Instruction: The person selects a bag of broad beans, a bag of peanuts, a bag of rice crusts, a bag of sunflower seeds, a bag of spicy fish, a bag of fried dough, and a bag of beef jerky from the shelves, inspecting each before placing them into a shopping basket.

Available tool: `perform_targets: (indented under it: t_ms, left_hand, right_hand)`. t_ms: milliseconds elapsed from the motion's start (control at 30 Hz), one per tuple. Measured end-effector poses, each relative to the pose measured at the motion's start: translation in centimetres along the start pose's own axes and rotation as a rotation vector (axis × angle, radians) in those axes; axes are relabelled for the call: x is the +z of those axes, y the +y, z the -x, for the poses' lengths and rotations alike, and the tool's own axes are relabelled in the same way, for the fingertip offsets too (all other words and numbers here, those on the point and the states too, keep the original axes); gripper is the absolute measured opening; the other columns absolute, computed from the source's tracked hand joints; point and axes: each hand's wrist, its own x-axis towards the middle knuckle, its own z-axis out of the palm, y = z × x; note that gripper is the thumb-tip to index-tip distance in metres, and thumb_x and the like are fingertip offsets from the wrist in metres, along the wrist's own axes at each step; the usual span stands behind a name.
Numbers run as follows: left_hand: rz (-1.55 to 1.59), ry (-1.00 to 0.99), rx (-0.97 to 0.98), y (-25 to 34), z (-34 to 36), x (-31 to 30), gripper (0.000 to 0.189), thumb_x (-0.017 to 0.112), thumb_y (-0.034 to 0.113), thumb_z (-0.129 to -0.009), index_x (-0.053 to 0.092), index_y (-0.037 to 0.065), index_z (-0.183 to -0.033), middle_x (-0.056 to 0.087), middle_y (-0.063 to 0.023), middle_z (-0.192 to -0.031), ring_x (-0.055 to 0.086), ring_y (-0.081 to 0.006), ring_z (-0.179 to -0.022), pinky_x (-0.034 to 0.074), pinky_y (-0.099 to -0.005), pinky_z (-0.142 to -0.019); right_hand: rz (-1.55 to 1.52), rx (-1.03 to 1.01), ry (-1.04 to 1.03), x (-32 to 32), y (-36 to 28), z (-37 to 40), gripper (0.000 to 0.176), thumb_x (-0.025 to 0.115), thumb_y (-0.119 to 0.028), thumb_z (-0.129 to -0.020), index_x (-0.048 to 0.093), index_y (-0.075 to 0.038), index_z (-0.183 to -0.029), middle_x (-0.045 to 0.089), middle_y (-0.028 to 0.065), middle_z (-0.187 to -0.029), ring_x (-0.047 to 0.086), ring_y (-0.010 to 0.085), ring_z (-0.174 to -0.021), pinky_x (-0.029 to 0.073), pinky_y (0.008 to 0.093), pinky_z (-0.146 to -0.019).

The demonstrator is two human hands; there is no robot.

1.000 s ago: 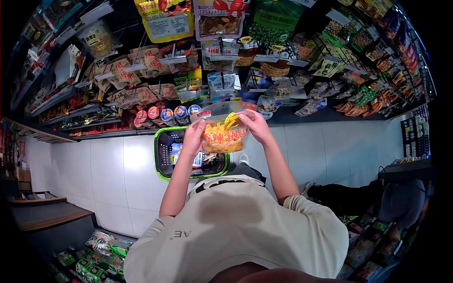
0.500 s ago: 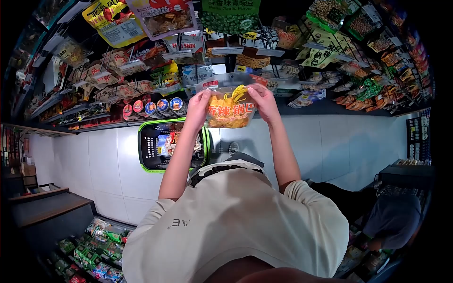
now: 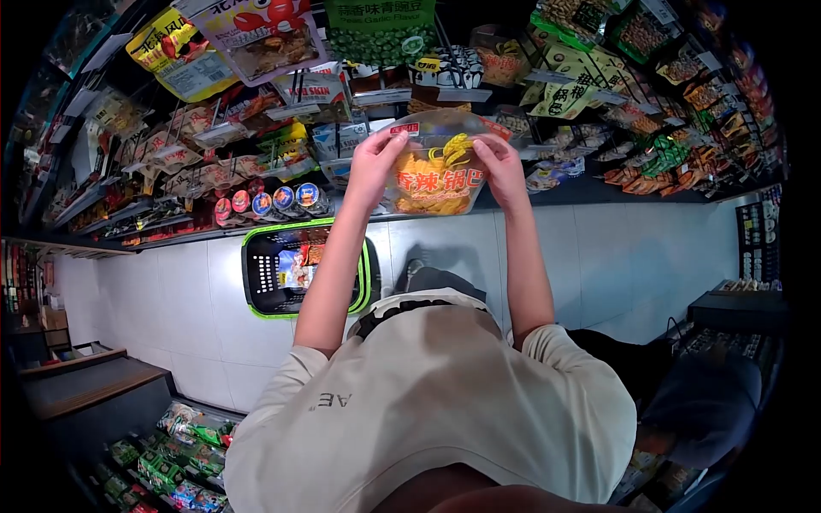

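Note:
Between both hands I hold up a clear snack bag (image 3: 438, 190) of orange-yellow crisps, with red Chinese lettering and a yellow picture on its front. My left hand (image 3: 376, 169) is closed on its upper left side. Pinched at the upper right side is my right hand (image 3: 502, 173). The bag hangs upright in front of the hanging snack racks, with its face towards me. On the floor to the left stands a black shopping basket (image 3: 256, 286) with a green rim. Some snack packets (image 3: 295, 267) lie inside it, partly covered by my left forearm.
Ahead, snack packets hang on hooks, among them a green pea bag (image 3: 380, 34) and a yellow bag (image 3: 181, 56). Several round-lidded tubs (image 3: 261, 203) line the low shelf. Another person (image 3: 705, 402) is behind me at the right. More packets (image 3: 184, 462) sit behind left.
Both hands and the snack bag have shifted right and slightly up in view. The shelves and basket appear slightly shifted left as the view moved. The grip stays on both sides.

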Motion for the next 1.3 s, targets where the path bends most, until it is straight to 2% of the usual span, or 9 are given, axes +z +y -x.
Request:
perform_targets:
  t_ms: [167,300,533,700,1000,1100,1167,1233,1300]
  left_hand:
    - [-0.065,0.045,-0.033,-3.5,-1.9,5.1,0.027,0.055,0.023,-0.088,0.059,-0.001,-0.098,0.062,-0.0056,-0.079,0.058,-0.0109,-0.072,0.046,-0.0226,-0.069]
    - [-0.052,0.016,-0.087,-6.8,-4.3,8.7,0.026,0.056,0.021,-0.087,0.061,-0.002,-0.097,0.061,-0.0033,-0.081,0.058,-0.0094,-0.072,0.045,-0.0221,-0.066]
    - [-0.014,0.111,-0.127,-11.1,-10.2,14.6,0.028,0.056,0.023,-0.087,0.06,-0.003,-0.098,0.062,-0.0048,-0.084,0.06,-0.0102,-0.072,0.046,-0.0223,-0.065]
    - [-0.061,0.156,-0.144,-12.7,-13.2,16.6,0.03,0.054,0.025,-0.088,0.058,-0.001,-0.102,0.062,-0.0067,-0.081,0.057,-0.0112,-0.073,0.045,-0.0235,-0.069]
    - [-0.117,0.293,-0.095,-13.1,-15.9,19.0,0.037,0.053,0.029,-0.089,0.056,-0.004,-0.106,0.06,-0.0057,-0.082,0.056,-0.0123,-0.077,0.044,-0.0249,-0.071]
    - [-0.182,0.336,-0.073,-13.2,-16.5,19.1,0.034,0.054,0.026,-0.088,0.057,-0.001,-0.108,0.062,-0.0058,-0.079,0.055,-0.0107,-0.071,0.043,-0.0243,-0.069]
    - [-0.108,0.321,0.041,-13.1,-16.7,19.5,0.032,0.053,0.025,-0.089,0.056,0.0,-0.109,0.062,-0.0061,-0.076,0.055,-0.0105,-0.07,0.043,-0.0246,-0.068]
    - [-0.169,0.349,0.017,-12.7,-17.0,19.6,0.031,0.052,0.023,-0.089,0.056,-0.001,-0.109,0.061,-0.0058,-0.075,0.055,-0.0104,-0.069,0.043,-0.0245,-0.068]
    - [-0.229,0.378,-0.009,-12.7,-17.4,19.6,0.03,0.051,0.021,-0.089,0.057,-0.001,-0.109,0.061,-0.0055,-0.075,0.055,-0.0103,-0.069,0.043,-0.0245,-0.068]
  right_hand:
    - [0.087,-0.03,0.185,-4.7,0.1,0.6,0.021,0.06,-0.017,-0.085,0.06,0.001,-0.096,0.062,0.0027,-0.089,0.055,0.0068,-0.081,0.043,0.0199,-0.075]
    - [0.127,-0.025,0.293,-9.2,-0.2,-0.2,0.021,0.06,-0.018,-0.085,0.06,0.001,-0.094,0.062,0.0019,-0.088,0.055,0.0066,-0.08,0.042,0.0194,-0.073]
    - [0.035,0.039,0.22,-18.2,0.0,-5.4,0.02,0.061,-0.017,-0.084,0.06,0.001,-0.093,0.061,0.0009,-0.086,0.055,0.0057,-0.078,0.043,0.0189,-0.07]
    - [0.08,0.077,0.175,-21.1,-0.9,-8.3,0.021,0.061,-0.017,-0.084,0.06,0.002,-0.094,0.061,0.0014,-0.086,0.055,0.0057,-0.077,0.043,0.0188,-0.07]
    - [0.125,0.125,0.124,-23.2,-2.0,-11.2,0.026,0.058,-0.019,-0.085,0.058,0.004,-0.1,0.061,0.0041,-0.09,0.055,0.0086,-0.08,0.043,0.0211,-0.072]
    - [0.101,0.114,0.103,-22.8,-2.5,-11.8,0.028,0.058,-0.021,-0.086,0.059,0.004,-0.099,0.06,0.0037,-0.089,0.054,0.0082,-0.08,0.041,0.0205,-0.074]
    - [0.057,0.098,0.097,-23.0,-2.4,-12.3,0.028,0.057,-0.021,-0.086,0.058,0.004,-0.101,0.06,0.0033,-0.089,0.054,0.0081,-0.08,0.041,0.0203,-0.074]
    - [0.114,0.019,0.068,-23.6,-1.7,-12.9,0.027,0.056,-0.017,-0.087,0.057,0.004,-0.103,0.061,0.0056,-0.095,0.057,0.0101,-0.085,0.044,0.0217,-0.076]
    - [0.101,0.058,0.058,-23.5,-1.7,-13.5,0.027,0.055,-0.017,-0.087,0.056,0.004,-0.104,0.061,0.0054,-0.094,0.057,0.0102,-0.085,0.044,0.0216,-0.076]
